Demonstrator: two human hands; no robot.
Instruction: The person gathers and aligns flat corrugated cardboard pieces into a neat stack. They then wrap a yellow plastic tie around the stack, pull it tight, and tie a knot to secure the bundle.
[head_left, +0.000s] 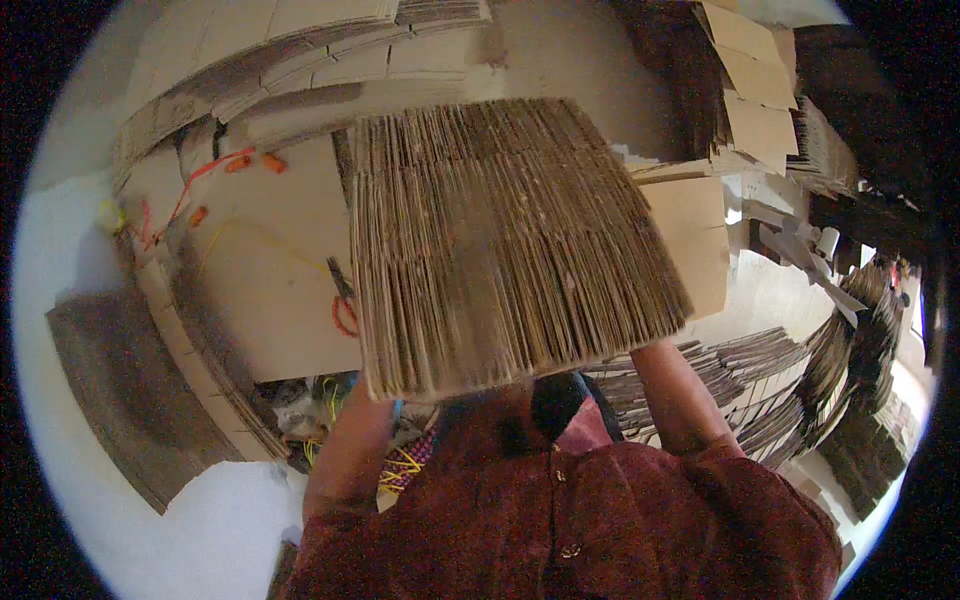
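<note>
A thick stack of flat brown cardboard pieces (500, 240) is held up in front of my chest, its many cut edges facing upward. My left hand (374, 390) grips its near left corner and my right hand (652, 352) supports the near right corner. The fingers of both hands are mostly hidden by the stack, but both hold it. Left of the stack, scissors (344, 314) with orange-red handles lie on a flat cardboard surface (270, 300), partly covered by the stack.
Red cord (190, 185) and small orange pieces (274, 162) lie at the left. Long cardboard stacks (350, 65) stand at the far side. More cardboard sheets (750, 90) are piled far right, with rows of cardboard pieces (750, 360) below them. A tangle of yellow cord (402, 466) is by my left arm.
</note>
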